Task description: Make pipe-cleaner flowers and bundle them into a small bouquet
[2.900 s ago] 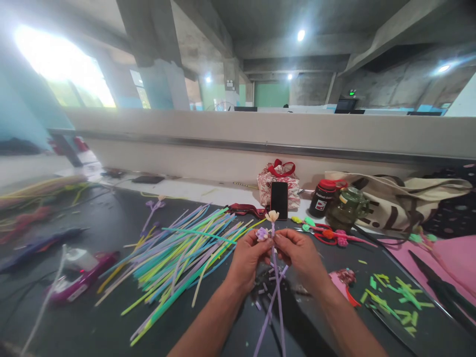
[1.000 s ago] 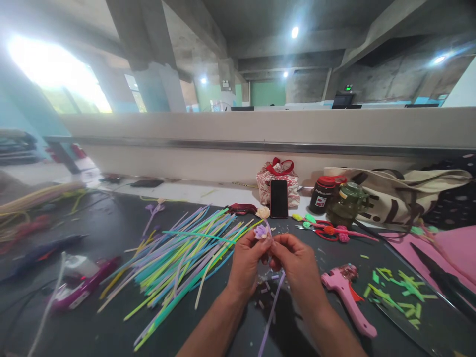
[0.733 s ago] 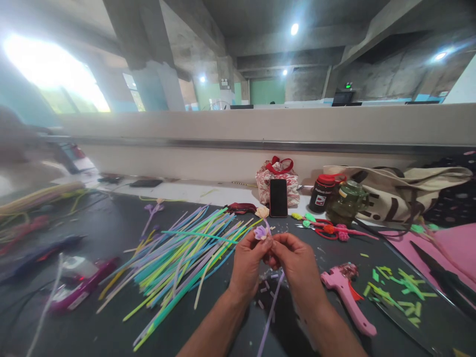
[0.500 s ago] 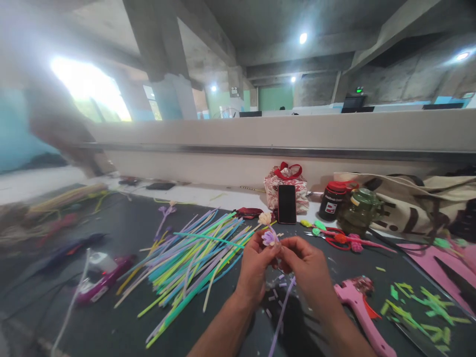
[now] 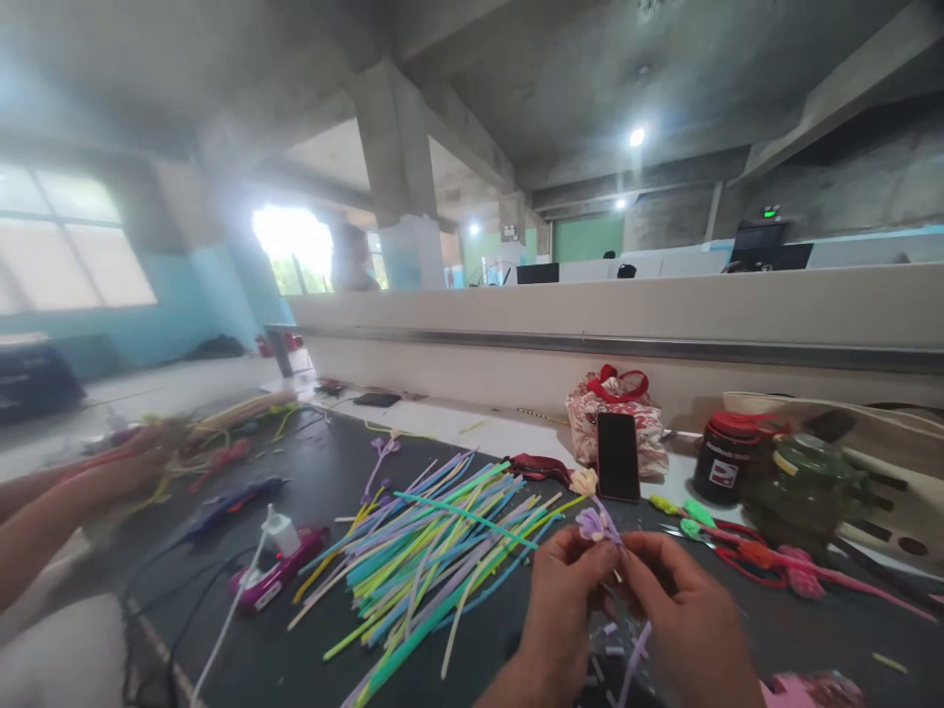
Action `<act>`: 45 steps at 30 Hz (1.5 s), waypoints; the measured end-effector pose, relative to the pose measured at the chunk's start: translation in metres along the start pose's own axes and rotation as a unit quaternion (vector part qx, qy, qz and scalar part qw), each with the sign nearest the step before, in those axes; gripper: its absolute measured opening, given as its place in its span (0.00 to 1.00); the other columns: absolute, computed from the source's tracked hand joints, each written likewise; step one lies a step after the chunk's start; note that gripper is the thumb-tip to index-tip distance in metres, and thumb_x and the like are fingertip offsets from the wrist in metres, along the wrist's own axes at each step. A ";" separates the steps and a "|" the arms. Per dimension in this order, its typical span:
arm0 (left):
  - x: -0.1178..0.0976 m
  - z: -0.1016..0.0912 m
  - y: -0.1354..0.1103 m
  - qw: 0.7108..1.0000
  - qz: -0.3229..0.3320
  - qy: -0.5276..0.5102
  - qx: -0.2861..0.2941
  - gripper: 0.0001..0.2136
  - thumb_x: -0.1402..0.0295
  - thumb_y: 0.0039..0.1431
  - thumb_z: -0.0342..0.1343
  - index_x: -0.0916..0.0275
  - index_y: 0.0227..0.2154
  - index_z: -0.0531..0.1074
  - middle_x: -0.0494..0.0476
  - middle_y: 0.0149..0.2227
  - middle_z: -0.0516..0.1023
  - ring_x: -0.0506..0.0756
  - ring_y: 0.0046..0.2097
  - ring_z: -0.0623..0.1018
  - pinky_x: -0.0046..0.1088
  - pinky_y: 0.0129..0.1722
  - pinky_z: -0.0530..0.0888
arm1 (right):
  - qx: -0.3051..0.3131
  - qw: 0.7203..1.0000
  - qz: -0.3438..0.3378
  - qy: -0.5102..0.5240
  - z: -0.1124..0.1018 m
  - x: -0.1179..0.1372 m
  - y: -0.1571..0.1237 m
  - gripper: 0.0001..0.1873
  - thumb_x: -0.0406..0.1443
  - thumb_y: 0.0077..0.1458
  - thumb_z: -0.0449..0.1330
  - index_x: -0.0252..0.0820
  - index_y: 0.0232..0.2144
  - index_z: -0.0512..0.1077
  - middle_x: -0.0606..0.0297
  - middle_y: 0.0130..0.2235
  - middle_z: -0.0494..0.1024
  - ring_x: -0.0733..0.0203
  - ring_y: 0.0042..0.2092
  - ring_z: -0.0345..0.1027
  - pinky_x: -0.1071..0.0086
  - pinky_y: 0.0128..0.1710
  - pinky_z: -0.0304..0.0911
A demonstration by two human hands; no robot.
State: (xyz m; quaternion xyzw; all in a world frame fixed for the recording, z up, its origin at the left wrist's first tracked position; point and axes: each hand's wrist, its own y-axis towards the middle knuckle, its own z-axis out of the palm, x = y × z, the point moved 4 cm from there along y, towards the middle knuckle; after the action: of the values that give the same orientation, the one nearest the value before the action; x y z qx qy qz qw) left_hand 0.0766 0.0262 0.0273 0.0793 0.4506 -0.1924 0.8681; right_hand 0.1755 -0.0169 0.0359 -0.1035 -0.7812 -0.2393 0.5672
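Note:
My left hand (image 5: 564,600) is closed, its thumb and fingers pinching a purple pipe-cleaner flower (image 5: 594,524) just below the bloom. My right hand (image 5: 685,615) pinches the same flower's stem from the other side, fingertips nearly touching the left ones. A cream pipe-cleaner bloom (image 5: 584,482) rises above the purple one on a thin purple stem. Below the hands, a long purple pipe cleaner (image 5: 634,664) hangs down, and small cut purple bits lie on the dark mat. The exact grip point is hidden behind my fingers. To the left lies a heap of coloured pipe cleaners (image 5: 435,560).
A phone (image 5: 618,457) leans against a patterned bag (image 5: 582,423). Right of it stand a black bottle (image 5: 727,462), a green jug (image 5: 807,487) and red-handled scissors (image 5: 748,560). A purple power strip (image 5: 280,570) lies left; a co-worker's hand (image 5: 151,447) works farther left.
The view has turned left, so the table things and my hands appear farther right and lower. A co-worker's arms now show at the left. Both hands keep hold of the flower.

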 end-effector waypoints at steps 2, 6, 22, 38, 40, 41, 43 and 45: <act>-0.001 0.001 -0.001 1.000 0.001 0.000 -0.014 0.13 0.66 0.35 0.64 0.67 0.23 0.70 0.50 0.18 0.68 0.45 0.17 0.66 0.19 0.15 0.58 | 0.001 1.000 -0.016 -0.016 -0.001 -0.001 0.001 0.14 0.47 0.44 0.58 0.44 0.27 0.73 0.64 0.26 0.77 0.59 0.27 0.70 0.74 0.24 0.65; 0.002 0.002 0.000 1.000 -0.008 0.001 -0.031 0.13 0.66 0.32 0.64 0.66 0.22 0.70 0.49 0.17 0.67 0.45 0.16 0.64 0.19 0.14 0.58 | 0.002 0.998 -0.045 -0.041 -0.003 -0.002 0.002 0.13 0.47 0.45 0.57 0.45 0.26 0.74 0.64 0.27 0.77 0.59 0.27 0.71 0.74 0.25 0.66; -0.007 -0.011 0.011 0.992 0.029 0.124 0.020 0.14 0.61 0.31 0.65 0.67 0.19 0.71 0.48 0.15 0.65 0.44 0.18 0.59 0.20 0.18 0.57 | 0.052 0.986 -0.117 -0.108 -0.006 0.010 -0.003 0.10 0.41 0.50 0.53 0.46 0.28 0.73 0.66 0.28 0.74 0.61 0.30 0.69 0.74 0.28 0.63; -0.016 -0.006 -0.005 0.988 -0.095 0.074 0.097 0.12 0.70 0.39 0.62 0.66 0.31 0.72 0.54 0.28 0.71 0.46 0.25 0.68 0.17 0.18 0.63 | 0.048 0.992 -0.050 -0.103 -0.022 0.027 -0.001 0.06 0.34 0.48 0.55 0.42 0.25 0.73 0.69 0.26 0.74 0.64 0.27 0.65 0.73 0.26 0.56; -0.015 -0.004 -0.005 0.991 -0.071 0.078 0.079 0.12 0.70 0.40 0.62 0.66 0.31 0.71 0.53 0.27 0.71 0.46 0.25 0.68 0.17 0.18 0.63 | 0.054 0.992 -0.057 -0.100 -0.020 0.027 -0.001 0.06 0.34 0.47 0.56 0.42 0.25 0.73 0.68 0.26 0.74 0.64 0.27 0.65 0.73 0.26 0.56; -0.014 -0.004 -0.005 0.992 -0.061 0.082 0.073 0.12 0.70 0.40 0.62 0.66 0.30 0.71 0.52 0.26 0.70 0.46 0.24 0.68 0.18 0.18 0.63 | 0.057 0.992 -0.060 -0.098 -0.019 0.028 -0.001 0.06 0.34 0.47 0.56 0.42 0.25 0.73 0.68 0.26 0.74 0.64 0.27 0.65 0.73 0.26 0.56; -0.015 -0.002 -0.004 0.993 -0.038 0.094 0.059 0.09 0.70 0.40 0.61 0.66 0.28 0.71 0.51 0.24 0.69 0.46 0.23 0.67 0.17 0.18 0.63 | 0.058 0.992 -0.059 -0.094 -0.017 0.030 0.000 0.06 0.35 0.47 0.56 0.42 0.25 0.73 0.68 0.25 0.74 0.64 0.27 0.65 0.73 0.25 0.56; -0.017 0.000 -0.003 0.994 -0.015 0.103 0.043 0.07 0.70 0.41 0.61 0.66 0.26 0.70 0.50 0.22 0.69 0.45 0.22 0.66 0.17 0.18 0.62 | 0.053 0.993 -0.054 -0.087 -0.016 0.033 0.001 0.06 0.35 0.47 0.56 0.41 0.25 0.72 0.69 0.24 0.73 0.64 0.26 0.64 0.73 0.25 0.56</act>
State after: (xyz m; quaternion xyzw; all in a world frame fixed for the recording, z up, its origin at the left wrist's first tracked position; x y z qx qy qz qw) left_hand 0.0668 0.0278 0.0412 0.1293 0.5304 -0.2154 0.8097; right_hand 0.1784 -0.0280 0.0708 -0.0513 -0.8435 -0.2182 0.4882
